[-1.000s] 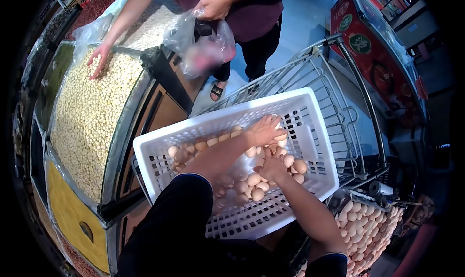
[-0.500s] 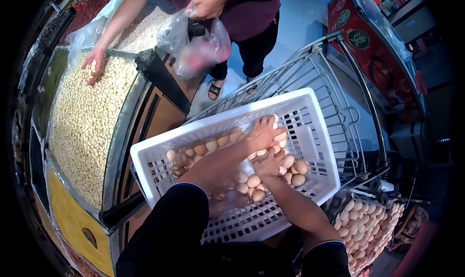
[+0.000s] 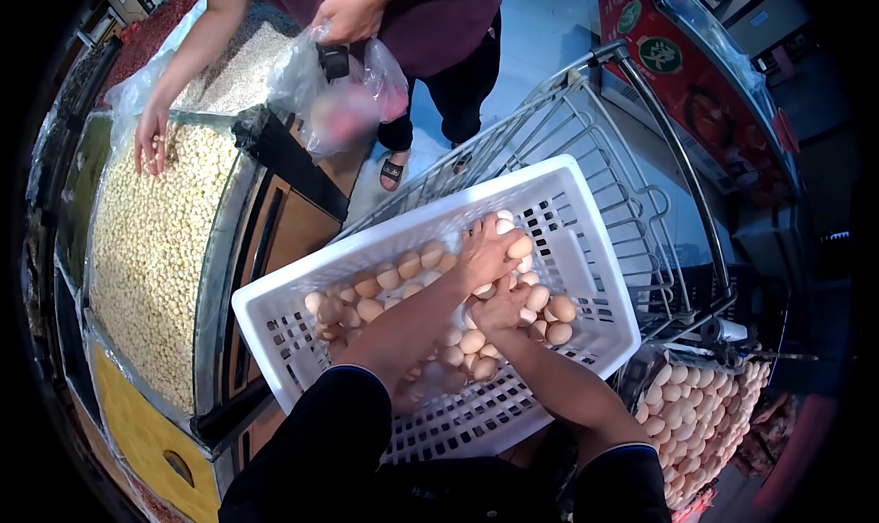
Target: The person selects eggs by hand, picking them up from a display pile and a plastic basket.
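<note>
My left hand (image 3: 485,254) rests with spread fingers on eggs near the far right part of a white plastic basket (image 3: 423,219). A brown egg (image 3: 520,248) sits against its thumb side. Just nearer to me, my right hand (image 3: 500,309) lies with fingers apart among the eggs, beside a light brown egg (image 3: 537,297). Some fingertips are hidden between eggs. More brown eggs (image 3: 369,310) lie along the basket's far wall and under my left forearm. Several eggs (image 3: 472,342) are on the near side of my right hand.
The basket sits on a metal shopping cart (image 3: 632,171). At left stands a bin of pale kernels (image 3: 156,267); another person's hand (image 3: 151,139) is over it. That person holds a plastic bag (image 3: 320,93). Stacked eggs (image 3: 691,422) are at lower right, a red freezer (image 3: 700,93) behind.
The view has shifted slightly. My hands stay among the eggs, a little closer together. The other person's hand has risen from the kernels.
</note>
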Tool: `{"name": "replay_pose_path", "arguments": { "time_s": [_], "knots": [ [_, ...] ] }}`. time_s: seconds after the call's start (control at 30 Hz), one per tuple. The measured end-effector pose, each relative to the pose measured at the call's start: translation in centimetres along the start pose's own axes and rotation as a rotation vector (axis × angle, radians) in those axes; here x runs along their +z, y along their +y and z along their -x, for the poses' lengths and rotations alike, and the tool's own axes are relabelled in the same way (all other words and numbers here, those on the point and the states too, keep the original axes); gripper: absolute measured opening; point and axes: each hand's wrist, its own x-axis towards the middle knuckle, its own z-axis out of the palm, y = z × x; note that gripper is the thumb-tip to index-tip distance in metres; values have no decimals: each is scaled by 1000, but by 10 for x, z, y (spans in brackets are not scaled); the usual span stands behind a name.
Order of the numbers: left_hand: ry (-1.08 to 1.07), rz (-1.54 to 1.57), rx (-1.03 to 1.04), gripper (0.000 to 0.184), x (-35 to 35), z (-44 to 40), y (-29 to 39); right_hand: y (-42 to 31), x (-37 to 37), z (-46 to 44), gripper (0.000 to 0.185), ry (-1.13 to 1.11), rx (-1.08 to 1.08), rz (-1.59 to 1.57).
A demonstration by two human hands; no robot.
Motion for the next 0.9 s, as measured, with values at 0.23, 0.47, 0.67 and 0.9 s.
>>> {"name": "replay_pose_path", "arguments": {
  "time_s": [0.23,0.47,0.67,0.9],
  "knots": [
    [24,13,89,46,-1,-2,-2,11,4,-5,69,51,-134,-51],
    [-27,88,209,43,-4,-14,-10,-10,-28,-12,59,-212,-54,93],
    [-7,224,209,43,-1,-14,-11,-20,-87,-7,67,-450,-67,182],
    [-68,1357,-54,44,-55,8,43,20,-219,54,53,-951,150,-1619]
  ]
}}
